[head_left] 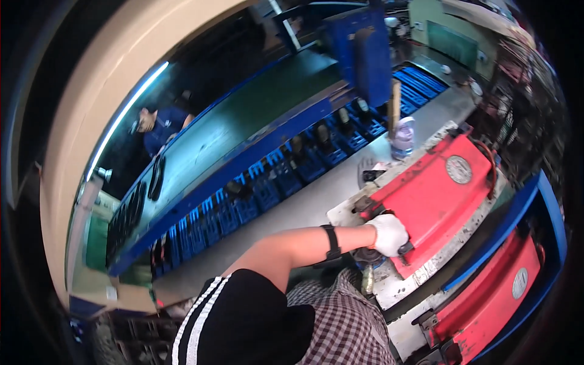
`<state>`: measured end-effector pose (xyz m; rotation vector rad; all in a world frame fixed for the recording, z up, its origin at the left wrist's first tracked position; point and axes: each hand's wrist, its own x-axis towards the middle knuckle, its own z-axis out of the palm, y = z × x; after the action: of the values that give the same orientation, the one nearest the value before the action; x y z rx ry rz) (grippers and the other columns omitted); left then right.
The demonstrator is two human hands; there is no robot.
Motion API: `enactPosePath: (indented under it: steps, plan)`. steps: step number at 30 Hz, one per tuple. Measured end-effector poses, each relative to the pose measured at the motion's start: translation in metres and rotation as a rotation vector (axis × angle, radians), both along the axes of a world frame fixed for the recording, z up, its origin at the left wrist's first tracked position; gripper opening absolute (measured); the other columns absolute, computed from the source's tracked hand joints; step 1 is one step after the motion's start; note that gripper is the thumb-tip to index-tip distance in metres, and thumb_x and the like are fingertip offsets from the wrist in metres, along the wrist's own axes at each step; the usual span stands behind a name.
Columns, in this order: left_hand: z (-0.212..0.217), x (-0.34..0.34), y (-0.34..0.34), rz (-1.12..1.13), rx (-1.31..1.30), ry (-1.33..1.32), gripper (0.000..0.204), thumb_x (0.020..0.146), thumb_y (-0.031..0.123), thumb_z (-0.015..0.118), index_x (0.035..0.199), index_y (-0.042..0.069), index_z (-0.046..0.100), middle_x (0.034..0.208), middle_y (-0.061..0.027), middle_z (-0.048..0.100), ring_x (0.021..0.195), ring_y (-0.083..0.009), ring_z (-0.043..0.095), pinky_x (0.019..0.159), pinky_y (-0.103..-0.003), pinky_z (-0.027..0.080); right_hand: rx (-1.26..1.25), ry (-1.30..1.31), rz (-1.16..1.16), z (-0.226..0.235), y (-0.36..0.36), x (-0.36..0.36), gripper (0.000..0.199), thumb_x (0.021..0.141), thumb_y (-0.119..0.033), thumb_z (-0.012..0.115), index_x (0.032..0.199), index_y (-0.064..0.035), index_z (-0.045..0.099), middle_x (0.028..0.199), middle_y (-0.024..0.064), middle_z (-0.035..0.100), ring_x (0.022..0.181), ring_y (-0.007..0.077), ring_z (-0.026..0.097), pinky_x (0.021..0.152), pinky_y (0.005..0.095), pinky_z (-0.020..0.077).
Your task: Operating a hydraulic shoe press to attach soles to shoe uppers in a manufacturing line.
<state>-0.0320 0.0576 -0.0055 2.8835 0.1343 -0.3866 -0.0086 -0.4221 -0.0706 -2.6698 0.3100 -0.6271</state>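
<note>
My left hand wears a white glove and is closed around a dark knob at the near edge of a red machine cover. A black band sits on that wrist, and the bare forearm reaches in from a black sleeve with white stripes. Below the hand lies a dark round part with a small yellowish bottle beside it. The right hand is out of the picture.
A long green conveyor belt in a blue frame runs beyond a grey bench, with blue crates of dark parts along it. A clear bottle and a wooden stick stand nearby. A second red cover lies lower right. Another person stands behind the belt.
</note>
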Motion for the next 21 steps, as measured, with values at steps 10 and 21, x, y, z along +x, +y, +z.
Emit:
enactPosePath:
  steps: [10, 21]
  plan:
    - [-0.001, 0.001, -0.002, 0.031, -0.025, 0.061, 0.031, 0.071, 0.032, 0.071, 0.094, 0.014, 0.084, 0.095, -0.0148, 0.08, 0.091, -0.0349, 0.077, 0.08, -0.047, 0.06, -0.082, 0.106, 0.293, 0.01, 0.017, -0.012, 0.047, 0.107, -0.04, 0.056, 0.144, -0.0126, 0.063, 0.128, 0.0159, 0.073, 0.105, 0.0355, 0.072, 0.088, 0.0449, 0.0567]
    - [-0.023, 0.005, -0.008, 0.064, 0.038, -0.049, 0.031, 0.066, 0.03, 0.073, 0.091, 0.017, 0.085, 0.091, -0.01, 0.08, 0.088, -0.0326, 0.077, 0.074, -0.045, 0.059, 0.263, 0.72, 1.167, -0.017, 0.164, -0.027, 0.034, 0.106, -0.035, 0.057, 0.121, -0.0074, 0.071, 0.096, 0.0109, 0.073, 0.082, 0.029, 0.07, 0.069, 0.0454, 0.0533]
